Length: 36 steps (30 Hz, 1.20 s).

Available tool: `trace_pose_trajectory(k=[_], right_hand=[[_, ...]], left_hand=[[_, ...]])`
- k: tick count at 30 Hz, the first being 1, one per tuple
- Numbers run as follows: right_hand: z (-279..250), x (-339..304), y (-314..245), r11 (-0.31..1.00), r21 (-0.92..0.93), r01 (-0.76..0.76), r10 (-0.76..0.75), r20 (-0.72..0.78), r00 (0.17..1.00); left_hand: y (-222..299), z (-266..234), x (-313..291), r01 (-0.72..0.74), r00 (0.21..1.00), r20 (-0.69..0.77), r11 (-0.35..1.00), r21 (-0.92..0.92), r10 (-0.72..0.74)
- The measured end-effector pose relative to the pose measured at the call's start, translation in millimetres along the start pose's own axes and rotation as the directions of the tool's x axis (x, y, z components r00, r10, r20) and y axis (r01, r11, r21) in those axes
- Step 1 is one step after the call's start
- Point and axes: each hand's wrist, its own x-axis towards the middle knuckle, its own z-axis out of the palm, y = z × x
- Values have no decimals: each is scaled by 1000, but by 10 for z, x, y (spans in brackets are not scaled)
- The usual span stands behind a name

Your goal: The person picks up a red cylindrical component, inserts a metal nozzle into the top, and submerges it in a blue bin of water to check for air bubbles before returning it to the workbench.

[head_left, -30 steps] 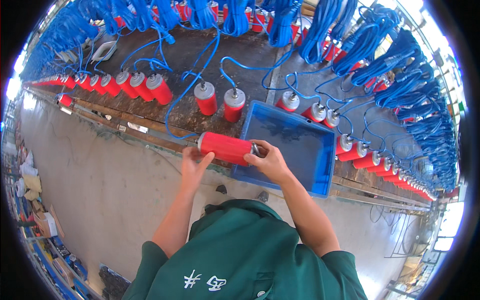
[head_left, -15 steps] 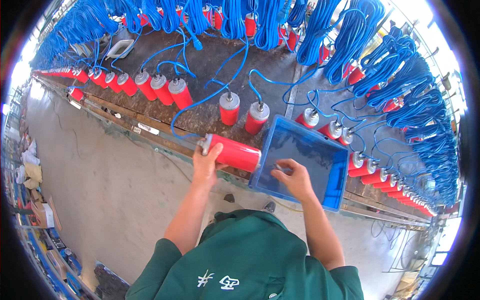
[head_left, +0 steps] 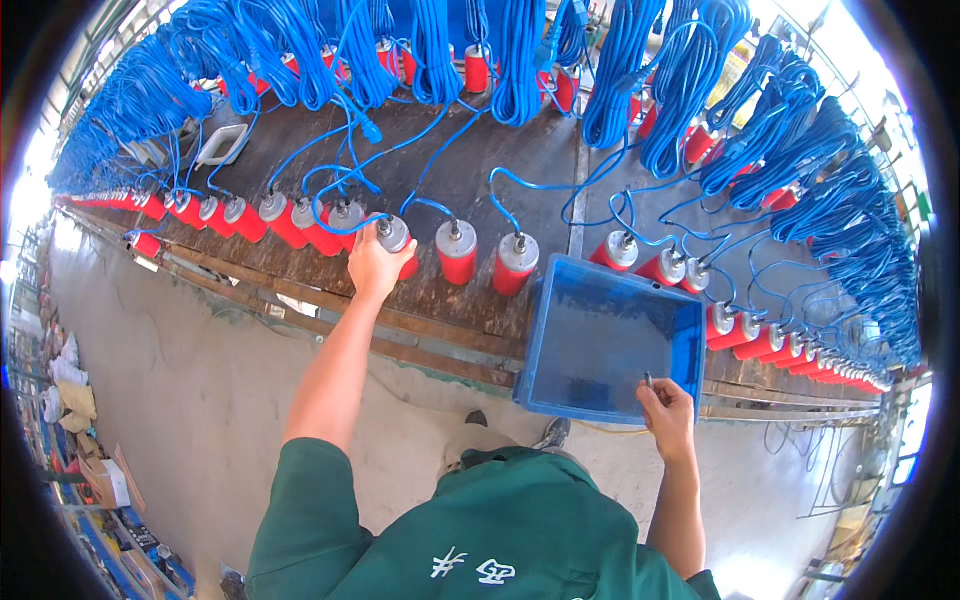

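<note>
Left of centre, the left hand (head_left: 374, 271) grips a red cylinder (head_left: 398, 240), silver end up, long axis near upright; lower right, the right hand (head_left: 669, 410) pinches a metal bit (head_left: 648, 379)!

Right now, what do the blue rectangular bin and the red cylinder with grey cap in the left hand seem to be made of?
The blue rectangular bin is likely moulded plastic, from its all-blue look and soft shine. The red cylinder looks smooth, so painted metal or plastic are both possible; its silvery-grey cap seems dull metal.
</note>
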Motion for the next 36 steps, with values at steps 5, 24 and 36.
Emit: trace_pose_trajectory(k=[5, 24, 36], right_hand=[[-30, -61, 64, 996, 89, -25, 32, -82, 996], [-77, 59, 204, 970, 234, -62, 64, 0, 998], [-323, -210, 431, 974, 213, -83, 52, 150, 987]], left_hand=[[-44, 253, 161, 111, 990, 80, 993, 39, -114], [778, 552, -476, -45, 986, 148, 975, -220, 79], [962, 268, -556, -10, 981, 192, 992, -128, 34]])
